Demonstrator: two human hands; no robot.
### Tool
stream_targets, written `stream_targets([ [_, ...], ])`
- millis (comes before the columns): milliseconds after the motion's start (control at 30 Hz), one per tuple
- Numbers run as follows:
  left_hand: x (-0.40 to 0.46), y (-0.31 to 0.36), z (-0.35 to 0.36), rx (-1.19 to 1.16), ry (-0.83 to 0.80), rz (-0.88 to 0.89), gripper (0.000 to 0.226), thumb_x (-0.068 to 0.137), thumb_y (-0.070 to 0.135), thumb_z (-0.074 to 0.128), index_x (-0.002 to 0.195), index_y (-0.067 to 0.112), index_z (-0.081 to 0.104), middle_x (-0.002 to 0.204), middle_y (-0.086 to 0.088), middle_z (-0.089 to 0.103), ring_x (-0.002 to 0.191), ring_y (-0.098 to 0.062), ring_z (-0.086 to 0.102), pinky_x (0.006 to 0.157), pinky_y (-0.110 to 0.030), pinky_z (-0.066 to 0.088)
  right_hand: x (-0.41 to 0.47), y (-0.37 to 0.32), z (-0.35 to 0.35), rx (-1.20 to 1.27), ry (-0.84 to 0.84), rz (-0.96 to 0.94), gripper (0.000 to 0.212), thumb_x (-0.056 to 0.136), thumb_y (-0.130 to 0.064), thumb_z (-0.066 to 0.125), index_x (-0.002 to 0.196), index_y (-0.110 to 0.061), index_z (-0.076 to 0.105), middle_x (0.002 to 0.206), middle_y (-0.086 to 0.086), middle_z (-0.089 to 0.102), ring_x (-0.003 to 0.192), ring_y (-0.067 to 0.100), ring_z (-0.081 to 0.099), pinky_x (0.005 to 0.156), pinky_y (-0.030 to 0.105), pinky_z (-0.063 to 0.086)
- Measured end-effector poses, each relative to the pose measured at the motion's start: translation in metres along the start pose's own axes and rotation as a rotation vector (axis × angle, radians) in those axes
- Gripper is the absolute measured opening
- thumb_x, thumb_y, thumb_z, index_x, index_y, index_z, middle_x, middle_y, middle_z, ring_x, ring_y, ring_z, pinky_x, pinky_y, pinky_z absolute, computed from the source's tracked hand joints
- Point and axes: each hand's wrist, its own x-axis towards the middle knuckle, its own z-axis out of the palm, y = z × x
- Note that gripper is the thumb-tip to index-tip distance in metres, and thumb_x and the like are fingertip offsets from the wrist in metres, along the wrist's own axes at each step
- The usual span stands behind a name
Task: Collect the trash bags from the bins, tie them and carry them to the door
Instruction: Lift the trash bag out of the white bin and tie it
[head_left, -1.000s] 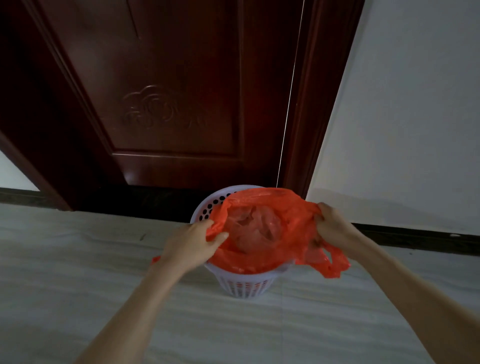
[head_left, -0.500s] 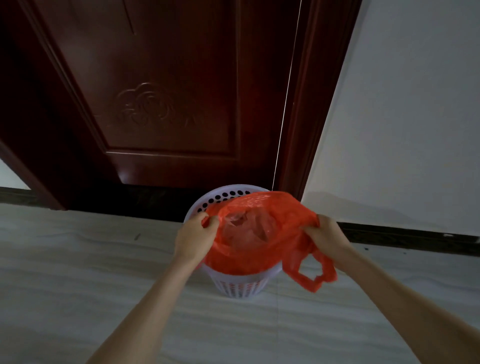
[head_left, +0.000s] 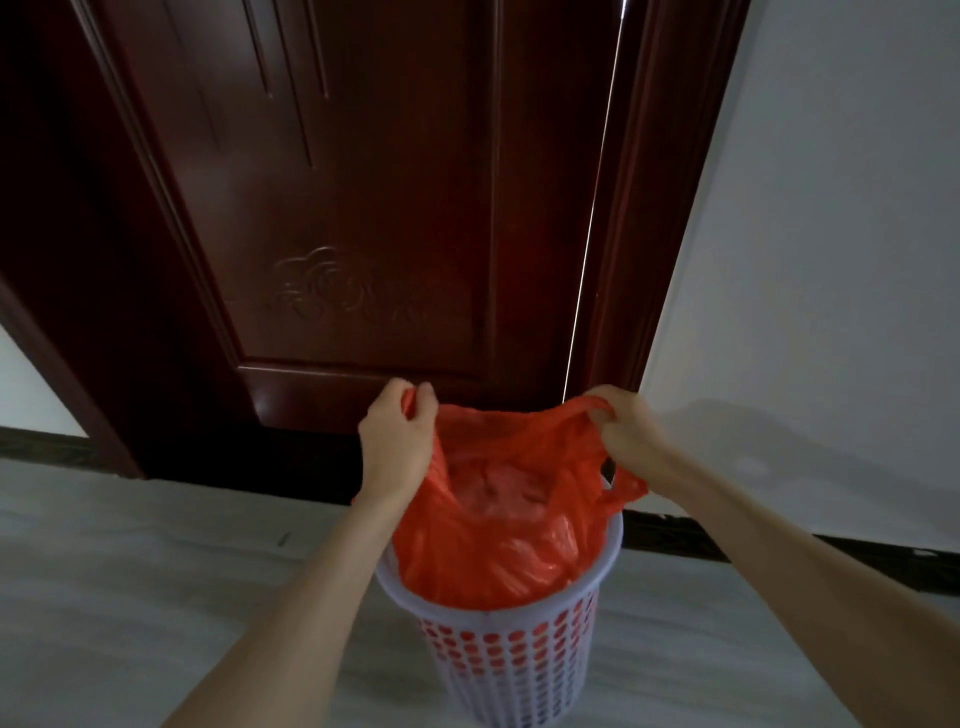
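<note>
An orange plastic trash bag (head_left: 498, 551) sits partly inside a white perforated bin (head_left: 514, 665) on the floor before a dark wooden door (head_left: 363, 208). My left hand (head_left: 397, 441) grips the bag's left handle above the bin. My right hand (head_left: 623, 431) grips the right handle at about the same height. The bag's mouth is stretched open between my hands, and crumpled pale trash shows inside. The bag's lower part stays within the bin.
The door frame (head_left: 644, 260) stands just right of the bin, with a white wall (head_left: 831, 260) beyond it. A dark skirting board (head_left: 727, 540) runs along the wall's foot. Pale floor (head_left: 156, 597) spreads to the left and right of the bin.
Both hands have risen, pulling the bag's handles up and the bag partway out of the bin. The view has come closer to the bin.
</note>
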Motion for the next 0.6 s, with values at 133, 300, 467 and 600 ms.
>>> stream_targets([
  [133, 0.007, 0.007, -0.006, -0.037, 0.012, 0.078, 0.027, 0.091, 0.021, 0.053, 0.065, 0.014, 0.048, 0.057, 0.002, 0.050, 0.058, -0.008, 0.047, 0.060, -0.019, 0.028, -0.003, -0.001, -0.005, 0.084, 0.062, -0.069, 0.025, 0.091, 0.002, 0.041, 0.106, 0.000, 0.060, 0.090, 0.005, 0.055, 0.086, 0.017, 0.052, 0.064, 0.021, 0.037],
  [300, 0.003, 0.007, -0.007, 0.028, -0.261, 0.116, 0.022, 0.088, 0.027, 0.057, 0.067, 0.019, 0.056, 0.059, 0.008, 0.054, 0.058, 0.006, 0.051, 0.059, -0.014, 0.035, -0.018, 0.003, 0.002, 0.128, -0.106, -0.102, 0.011, 0.089, -0.008, 0.052, 0.097, -0.016, 0.055, 0.081, -0.006, 0.055, 0.080, 0.013, 0.055, 0.068, 0.014, 0.046],
  [467, -0.016, -0.010, -0.004, -0.111, -0.524, -0.060, 0.019, 0.082, 0.019, 0.065, 0.068, 0.031, 0.064, 0.082, 0.007, 0.057, 0.083, -0.008, 0.057, 0.081, -0.022, 0.042, -0.045, 0.017, 0.020, 0.254, -0.210, 0.020, 0.054, 0.074, -0.024, 0.075, 0.119, -0.020, 0.045, 0.108, -0.001, 0.056, 0.102, 0.019, 0.059, 0.089, 0.034, 0.051],
  [600, -0.015, 0.000, -0.010, 0.128, -0.726, 0.113, 0.024, 0.082, 0.002, 0.058, 0.093, 0.016, 0.074, 0.087, 0.017, 0.047, 0.088, -0.002, 0.051, 0.078, -0.003, 0.034, -0.062, 0.012, 0.037, 0.066, -0.394, -0.087, 0.090, 0.067, -0.039, 0.078, 0.138, -0.026, 0.025, 0.133, -0.005, 0.032, 0.124, 0.005, 0.032, 0.109, 0.022, 0.023],
])
